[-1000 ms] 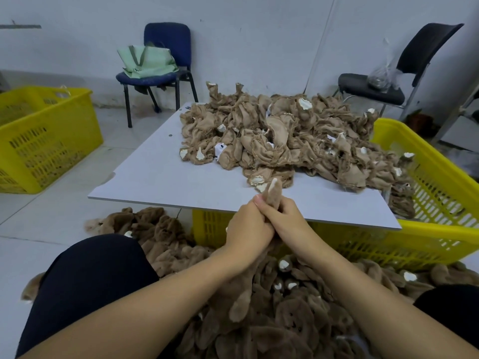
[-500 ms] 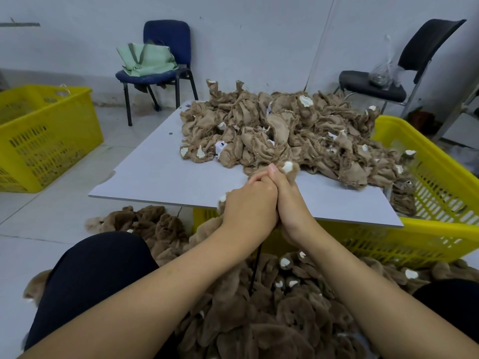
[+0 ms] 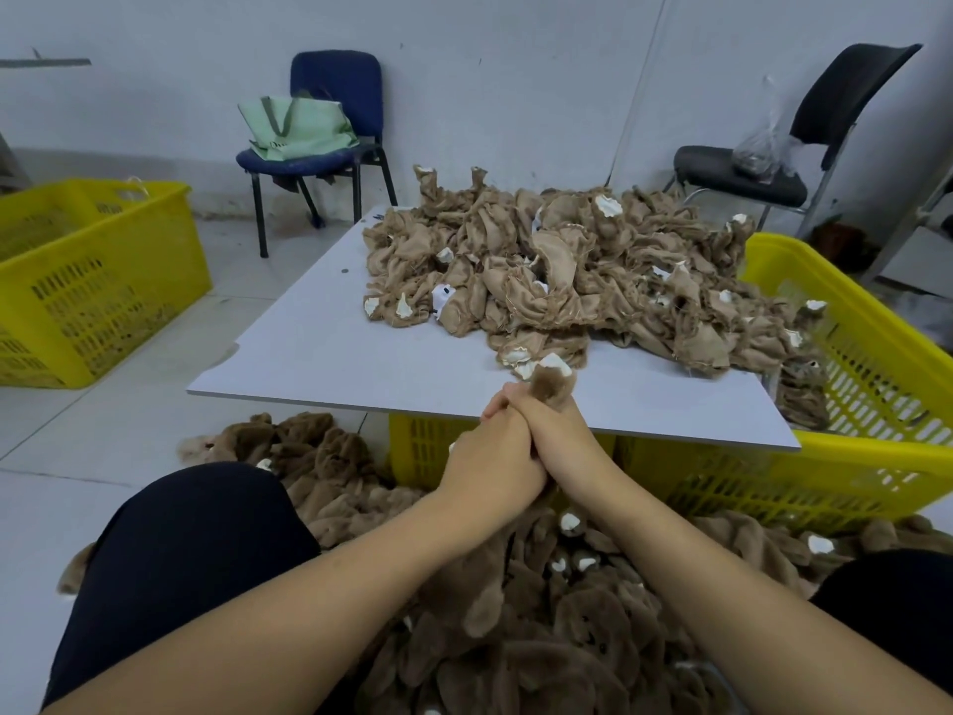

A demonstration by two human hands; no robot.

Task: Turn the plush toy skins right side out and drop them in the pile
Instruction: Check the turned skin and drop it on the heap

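My left hand (image 3: 492,454) and my right hand (image 3: 557,436) are pressed together over the near edge of the white board (image 3: 319,353), both gripping one brown plush skin (image 3: 553,387). A furry limb with a white tip sticks up above my fingers; the remainder of that skin hangs hidden below my hands. A heap of inside-out tan skins (image 3: 567,270) covers the far right of the board. Furry brown skins lie in a pile (image 3: 541,627) on the floor between my knees.
The board rests on a yellow crate (image 3: 845,384). Another yellow crate (image 3: 93,281) stands at the left. A blue chair (image 3: 330,147) with a green bag and a black chair (image 3: 773,162) stand by the far wall. My dark-clad knees flank the floor pile.
Both hands rose and pushed forward with the skin, then came back slightly. More of the furry limb now sticks out above my fingers.
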